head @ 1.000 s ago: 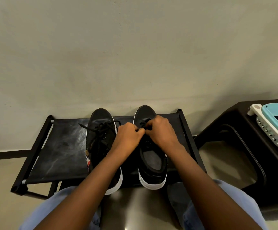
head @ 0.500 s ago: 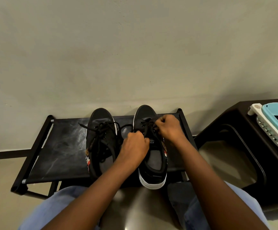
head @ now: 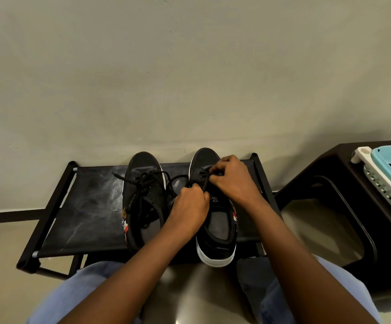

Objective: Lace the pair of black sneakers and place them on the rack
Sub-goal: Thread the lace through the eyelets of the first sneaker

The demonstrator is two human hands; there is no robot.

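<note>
Both sneakers are sitting side by side on the rack (head: 80, 218), toes pointing to 12 o'clock, heels hanging a bit over the front edge. The right sneaker (head: 215, 230) is getting worked on: the right hand (head: 233, 181) is pinching its lace (head: 201, 176) up by the eyelets, and the left hand (head: 190, 206), at 7 o'clock from it, is curling tight around the lace's other end. The left sneaker (head: 143, 199) is lying just beside it with its laces loose. Over at 3 o'clock, a blue basket (head: 386, 174) is resting on a dark stand (head: 330, 174).
</note>
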